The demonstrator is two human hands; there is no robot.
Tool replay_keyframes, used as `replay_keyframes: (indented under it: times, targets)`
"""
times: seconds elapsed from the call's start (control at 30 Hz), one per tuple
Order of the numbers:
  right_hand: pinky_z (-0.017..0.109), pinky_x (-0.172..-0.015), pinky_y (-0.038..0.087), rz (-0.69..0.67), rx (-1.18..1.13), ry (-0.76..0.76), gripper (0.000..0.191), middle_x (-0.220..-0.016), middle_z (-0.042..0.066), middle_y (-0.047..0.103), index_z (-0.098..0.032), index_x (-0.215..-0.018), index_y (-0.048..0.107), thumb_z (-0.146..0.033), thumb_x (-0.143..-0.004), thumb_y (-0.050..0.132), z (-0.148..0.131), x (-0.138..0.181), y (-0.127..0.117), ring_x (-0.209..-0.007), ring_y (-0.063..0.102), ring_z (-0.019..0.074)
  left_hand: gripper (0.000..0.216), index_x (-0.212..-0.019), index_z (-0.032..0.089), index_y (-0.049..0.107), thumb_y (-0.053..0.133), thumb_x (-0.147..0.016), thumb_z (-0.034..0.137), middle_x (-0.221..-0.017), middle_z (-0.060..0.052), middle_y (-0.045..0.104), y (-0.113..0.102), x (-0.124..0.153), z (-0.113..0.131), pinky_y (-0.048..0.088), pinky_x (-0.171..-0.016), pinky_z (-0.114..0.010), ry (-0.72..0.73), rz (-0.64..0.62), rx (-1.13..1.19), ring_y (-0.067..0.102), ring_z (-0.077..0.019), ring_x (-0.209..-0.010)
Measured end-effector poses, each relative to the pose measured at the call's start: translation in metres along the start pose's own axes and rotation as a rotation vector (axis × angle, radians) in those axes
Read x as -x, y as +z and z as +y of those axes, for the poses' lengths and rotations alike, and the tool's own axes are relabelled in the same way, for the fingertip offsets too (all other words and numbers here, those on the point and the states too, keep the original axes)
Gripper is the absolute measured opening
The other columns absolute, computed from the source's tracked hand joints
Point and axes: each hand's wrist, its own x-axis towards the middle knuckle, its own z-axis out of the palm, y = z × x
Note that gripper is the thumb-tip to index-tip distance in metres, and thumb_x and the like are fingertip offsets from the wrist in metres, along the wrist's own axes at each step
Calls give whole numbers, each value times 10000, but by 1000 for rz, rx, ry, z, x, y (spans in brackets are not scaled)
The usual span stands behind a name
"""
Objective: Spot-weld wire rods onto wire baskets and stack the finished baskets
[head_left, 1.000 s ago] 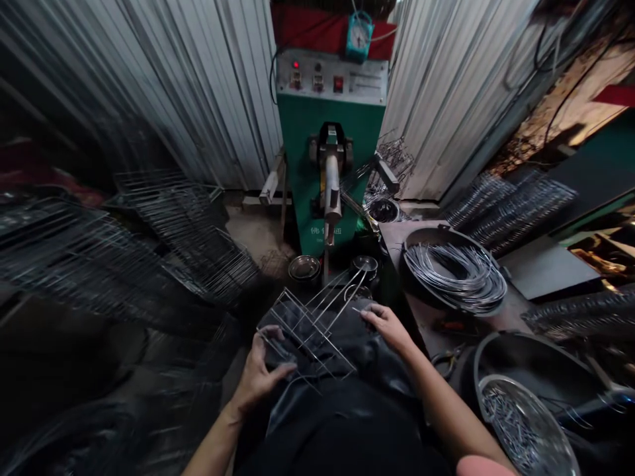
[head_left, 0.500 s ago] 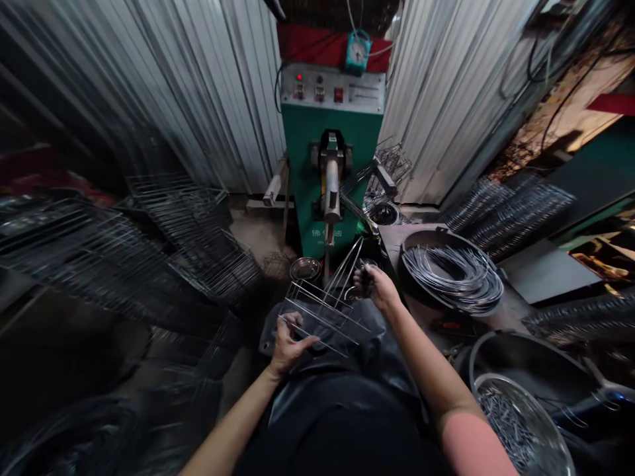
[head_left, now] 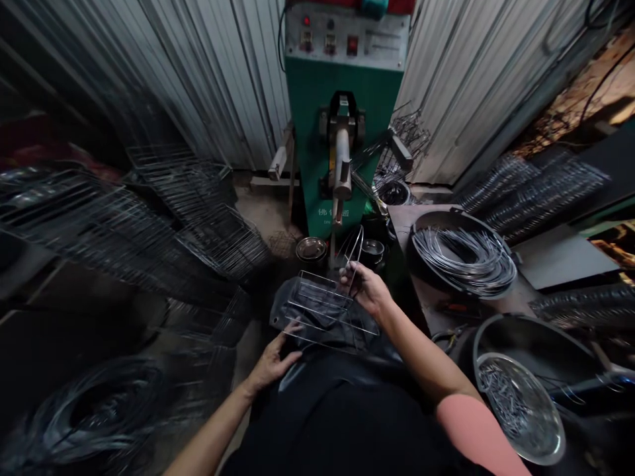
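A wire rack (head_left: 317, 302) of thin, crossed metal rods lies on the dark apron over my lap. Beside its near left corner is my left hand (head_left: 272, 360), fingers spread and thumb apart, with the fingertips at the rods; whether they touch is unclear. My right hand (head_left: 364, 289) is closed at the rack's far right side around a bent wire (head_left: 358, 241), whose loop sticks up above the fingers. I cannot tell if this wire is joined to the rack. Beyond the hands stands a green machine (head_left: 317, 119) with a metal arm (head_left: 342, 158) pointing toward me.
To the right, a round pan (head_left: 419, 258) holds coiled wire (head_left: 466, 264) on a table. Nearer is a metal bowl (head_left: 550, 423) of short metal pieces. Stacked wire racks (head_left: 198, 211) stand at left. A small round dish (head_left: 311, 249) sits below the machine.
My left hand has let go of the rack and drawn back toward me, to the left. My right hand has moved slightly left onto the bent wire. The view has tilted down.
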Motion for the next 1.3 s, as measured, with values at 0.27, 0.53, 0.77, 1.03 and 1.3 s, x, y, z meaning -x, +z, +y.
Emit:
replay_keyframes:
  times: [0.27,0.53,0.77,1.03,1.3]
  targets:
    - [249,-573,505,-81,76,11,74,-691,18,666,-165,-728,551,-193,-786,587,6,11,2,-569,587,116,375,-1117,168,579,520,-815,381,-1110,-95,644,-64,-40,49,447,-956,-407,104,246,-212,591,-225,-1051]
    - [317,-649,506,-136,52,65,128,-578,-25,580,-175,-725,517,-253,-810,572,0,12,0,-590,586,138,141,-696,181,565,536,-815,251,-825,-32,649,-42,-65,60,328,-1069,-469,518,-57,-350,605,-168,-911]
    - [299,-604,451,-280,114,89,184,-539,-43,516,-186,-718,492,-315,-783,606,5,22,-9,-512,495,116,187,-705,175,537,450,-865,220,-741,-11,555,-47,-63,56,378,-1047,-419,515,-270,-297,561,-120,-764]
    - [279,-578,411,-301,126,80,201,-502,-62,434,-185,-725,488,-328,-791,612,7,28,-11,-489,428,103,173,-719,169,523,453,-868,222,-762,-13,535,-43,-59,49,346,-1070,-413,507,-265,-261,551,-121,-806]
    - [306,-632,464,-219,87,110,154,-568,-34,510,-189,-724,493,-290,-789,590,8,26,-9,-553,508,127,221,-672,189,507,448,-860,287,-713,-7,527,-41,-58,44,342,-1071,-436,449,-246,-245,540,-132,-754]
